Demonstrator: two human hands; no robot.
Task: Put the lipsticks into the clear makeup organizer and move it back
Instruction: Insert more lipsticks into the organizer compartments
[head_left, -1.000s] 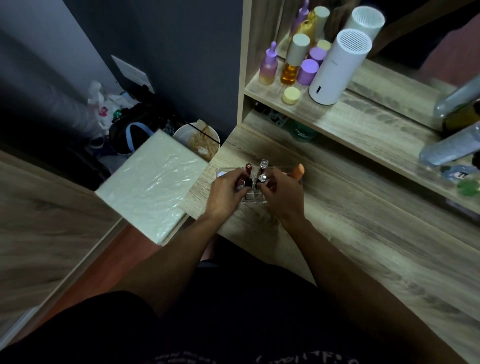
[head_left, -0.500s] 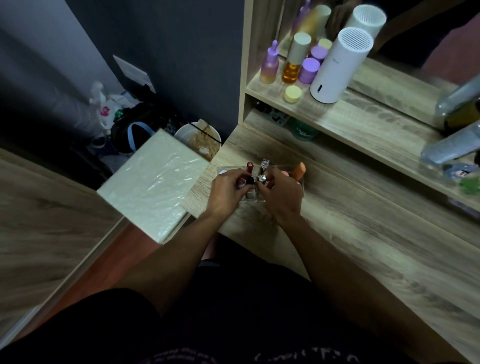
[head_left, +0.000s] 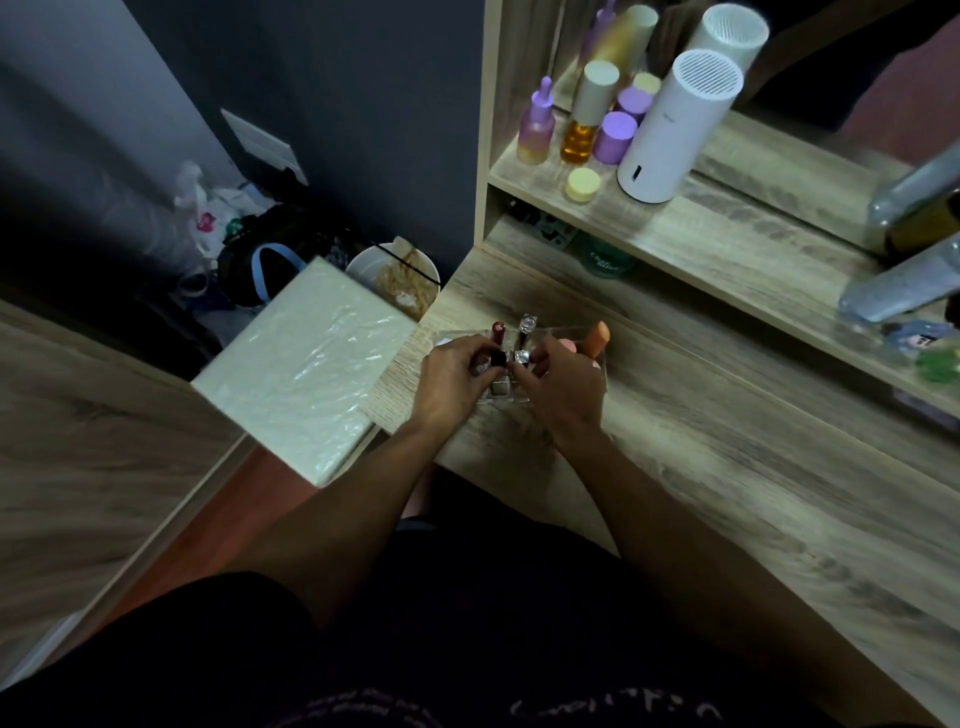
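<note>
Clear organizer (head_left: 582, 332), four lipsticks, two hands

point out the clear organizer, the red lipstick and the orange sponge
clear organizer (head_left: 574, 332): head view, back rim at the right
red lipstick (head_left: 498, 329): head view, round top end
orange sponge (head_left: 596, 338): head view, upper body

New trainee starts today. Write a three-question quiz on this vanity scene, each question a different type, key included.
1. True or false: the clear organizer sits on the upper shelf.
2. The orange-tipped item stands toward which end of the organizer? A) the person's left B) the person's right
3. Fill in: the left hand and right hand both work at the ____.

Key: 1 false, it is on the desk; 2 B; 3 organizer.
</note>
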